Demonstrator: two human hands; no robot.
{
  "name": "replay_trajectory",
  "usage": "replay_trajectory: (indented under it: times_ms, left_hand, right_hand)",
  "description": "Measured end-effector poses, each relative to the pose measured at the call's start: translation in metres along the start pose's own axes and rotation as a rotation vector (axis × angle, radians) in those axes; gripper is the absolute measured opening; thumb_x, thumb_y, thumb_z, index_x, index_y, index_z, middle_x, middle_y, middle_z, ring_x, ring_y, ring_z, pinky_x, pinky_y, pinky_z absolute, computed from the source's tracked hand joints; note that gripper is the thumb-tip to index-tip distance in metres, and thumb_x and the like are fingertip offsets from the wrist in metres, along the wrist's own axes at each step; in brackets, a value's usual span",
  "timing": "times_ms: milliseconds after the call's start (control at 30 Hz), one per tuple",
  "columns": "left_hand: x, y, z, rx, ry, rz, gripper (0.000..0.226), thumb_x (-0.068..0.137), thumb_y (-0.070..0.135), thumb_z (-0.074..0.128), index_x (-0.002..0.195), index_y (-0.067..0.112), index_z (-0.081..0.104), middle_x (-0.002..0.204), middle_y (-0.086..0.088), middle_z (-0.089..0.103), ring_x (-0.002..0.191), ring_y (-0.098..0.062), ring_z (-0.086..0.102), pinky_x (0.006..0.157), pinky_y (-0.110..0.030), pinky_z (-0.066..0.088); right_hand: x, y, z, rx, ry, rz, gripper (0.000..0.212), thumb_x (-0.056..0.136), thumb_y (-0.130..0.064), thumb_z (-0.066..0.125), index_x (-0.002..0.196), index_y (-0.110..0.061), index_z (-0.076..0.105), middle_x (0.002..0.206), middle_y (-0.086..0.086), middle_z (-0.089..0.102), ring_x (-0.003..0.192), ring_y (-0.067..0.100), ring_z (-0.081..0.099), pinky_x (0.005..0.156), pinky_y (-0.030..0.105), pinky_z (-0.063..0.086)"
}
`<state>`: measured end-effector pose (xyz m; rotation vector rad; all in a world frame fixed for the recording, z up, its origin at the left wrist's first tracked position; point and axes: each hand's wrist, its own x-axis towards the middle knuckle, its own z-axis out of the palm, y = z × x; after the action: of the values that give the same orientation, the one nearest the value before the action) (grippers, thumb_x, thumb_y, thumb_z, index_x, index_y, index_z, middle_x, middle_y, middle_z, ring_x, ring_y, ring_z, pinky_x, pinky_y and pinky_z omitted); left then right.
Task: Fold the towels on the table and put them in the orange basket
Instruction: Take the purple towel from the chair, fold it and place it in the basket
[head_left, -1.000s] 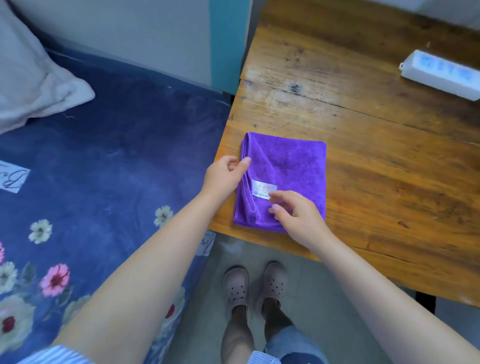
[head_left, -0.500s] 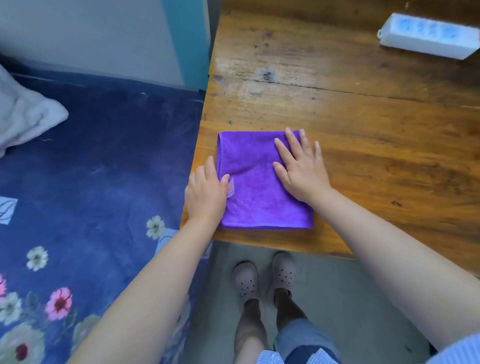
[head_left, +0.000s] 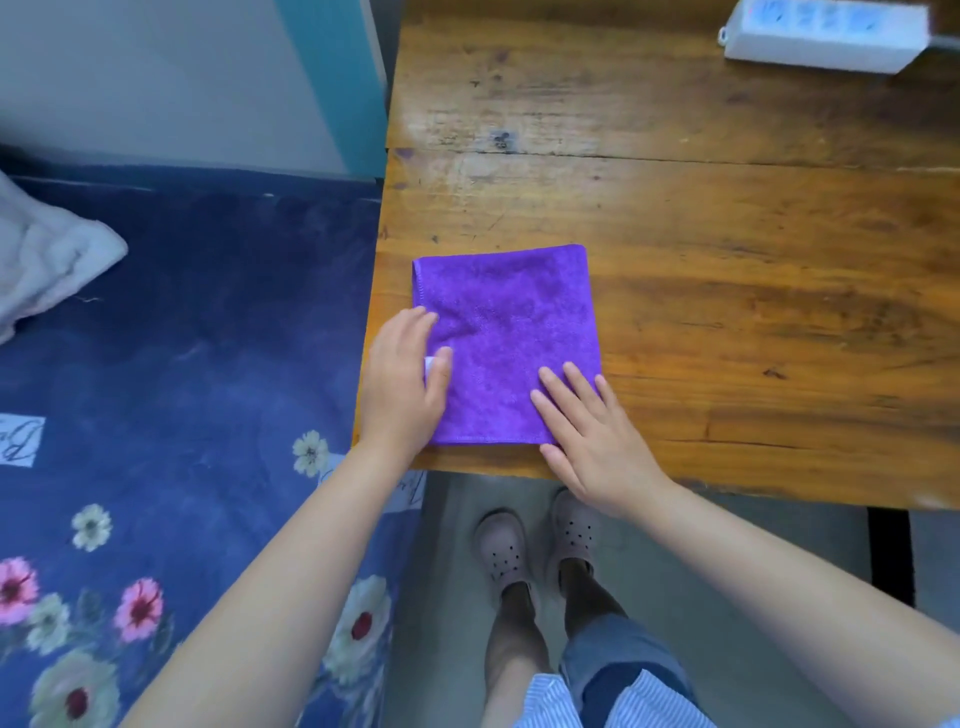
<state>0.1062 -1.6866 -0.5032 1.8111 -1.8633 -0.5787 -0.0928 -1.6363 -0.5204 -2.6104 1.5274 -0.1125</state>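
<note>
Folded purple fleecy microfibre towel (head_left: 506, 345): neat rectangle, stitched hem along left side, lies flat at frame centre on near left corner of worn, glossy wooden plank table (head_left: 727, 260). Left hand (head_left: 402, 387) lies flat on towel's left edge, fingers relaxed, thumb over small white label. Right hand (head_left: 592, 441) presses lower right corner, fingers straight, spread. White plastic power strip (head_left: 826, 36) upper right. Blue floral bedsheet (head_left: 182, 415) left.

This is a bedroom in someone's home. A bed (head_left: 197, 332) with a dark blue flowered sheet (head_left: 156, 519) and a pale pillow (head_left: 47, 254) stands right against a worn wooden tabletop (head_left: 727, 260), where a white power strip (head_left: 826, 36) lies at the far edge.
</note>
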Motion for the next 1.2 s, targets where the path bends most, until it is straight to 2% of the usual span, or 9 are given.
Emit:
replay_trajectory:
  times_ms: [133, 233, 367, 500, 733, 933, 1000, 1067, 1200]
  left_hand:
    - [-0.016, 0.005, 0.026, 0.31, -0.375, 0.096, 0.057, 0.096, 0.035, 0.037, 0.143, 0.004, 0.025, 0.154, -0.01, 0.016, 0.144, -0.024, 0.008, 0.116, -0.037, 0.004]
    - [-0.027, -0.005, 0.034, 0.485, -0.464, 0.137, 0.073, 0.092, 0.051, 0.032, 0.147, 0.01, 0.006, 0.156, -0.005, -0.003, 0.144, -0.02, -0.007, 0.115, -0.037, -0.008]
    - [-0.031, -0.014, 0.014, 0.509, -0.509, 0.263, 0.067, 0.084, 0.052, 0.05, 0.141, 0.02, 0.033, 0.151, -0.013, 0.023, 0.14, -0.034, 0.019, 0.113, -0.05, 0.015]
    - [-0.032, -0.014, -0.001, 0.647, -0.373, 0.501, 0.04, 0.077, 0.042, 0.061, 0.107, 0.016, 0.069, 0.116, -0.013, 0.066, 0.105, -0.037, 0.062, 0.08, -0.055, 0.049]
    - [-0.042, -0.005, 0.002, 0.598, -0.399, 0.452, 0.069, 0.041, 0.032, 0.091, 0.1, 0.003, 0.07, 0.107, -0.016, 0.069, 0.097, -0.034, 0.067, 0.073, -0.048, 0.054]
    - [-0.043, -0.002, 0.012, 0.442, -0.405, 0.216, 0.065, 0.077, 0.036, 0.068, 0.134, 0.014, 0.045, 0.149, -0.001, 0.033, 0.14, -0.021, 0.025, 0.113, -0.04, 0.016]
    - [-0.047, 0.0, 0.015, 0.438, -0.373, 0.175, 0.066, 0.078, 0.037, 0.066, 0.135, 0.016, 0.041, 0.15, 0.002, 0.03, 0.142, -0.017, 0.02, 0.114, -0.039, 0.012]
    - [-0.051, 0.009, 0.013, 0.405, -0.335, 0.17, 0.061, 0.071, 0.023, 0.075, 0.125, 0.008, 0.053, 0.14, -0.006, 0.047, 0.133, -0.025, 0.039, 0.109, -0.045, 0.026]
    - [-0.068, 0.023, 0.005, 0.224, -0.15, 0.258, 0.043, 0.044, -0.012, 0.077, 0.085, -0.004, 0.069, 0.088, -0.018, 0.071, 0.083, -0.035, 0.069, 0.075, -0.041, 0.054]
  right_hand:
    - [-0.029, 0.001, -0.002, 0.004, -0.072, -0.026, 0.047, 0.081, -0.027, 0.047, 0.115, 0.002, 0.06, 0.124, 0.02, 0.058, 0.112, 0.041, 0.055, 0.083, 0.054, 0.048]
    - [-0.035, 0.011, -0.01, 0.046, -0.064, -0.078, 0.051, 0.064, -0.015, 0.078, 0.11, 0.002, 0.063, 0.12, 0.02, 0.061, 0.109, 0.04, 0.058, 0.081, 0.053, 0.05]
    - [-0.018, 0.026, -0.025, 0.093, -0.09, -0.138, 0.051, 0.047, -0.008, 0.086, 0.095, 0.001, 0.07, 0.103, 0.019, 0.069, 0.094, 0.037, 0.066, 0.074, 0.047, 0.054]
    - [0.006, 0.028, -0.032, 0.0, -0.201, -0.221, 0.039, 0.051, 0.001, 0.076, 0.089, 0.004, 0.067, 0.089, 0.02, 0.068, 0.077, 0.037, 0.065, 0.062, 0.04, 0.057]
    - [0.02, 0.015, -0.023, -0.391, -0.135, -0.279, 0.019, 0.065, -0.005, 0.048, 0.063, -0.017, 0.062, 0.059, -0.002, 0.058, 0.051, 0.015, 0.054, 0.042, 0.022, 0.044]
    - [0.026, 0.013, -0.031, -0.366, -0.173, -0.231, 0.015, 0.048, -0.009, 0.068, 0.057, -0.017, 0.059, 0.054, 0.001, 0.057, 0.048, 0.015, 0.054, 0.039, 0.021, 0.038]
    - [0.029, 0.018, -0.039, -0.202, -0.205, -0.183, 0.019, 0.058, -0.009, 0.069, 0.075, -0.008, 0.062, 0.074, 0.007, 0.062, 0.067, 0.024, 0.061, 0.048, 0.025, 0.044]
    - [0.034, 0.03, -0.045, -0.024, -0.323, -0.115, 0.021, 0.079, -0.01, 0.052, 0.098, -0.002, 0.056, 0.1, 0.014, 0.059, 0.094, 0.029, 0.057, 0.066, 0.034, 0.043]
    - [0.035, 0.048, -0.07, 0.236, -0.372, -0.129, 0.016, 0.076, -0.006, 0.052, 0.087, 0.003, 0.058, 0.089, 0.019, 0.062, 0.084, 0.034, 0.057, 0.07, 0.038, 0.04]
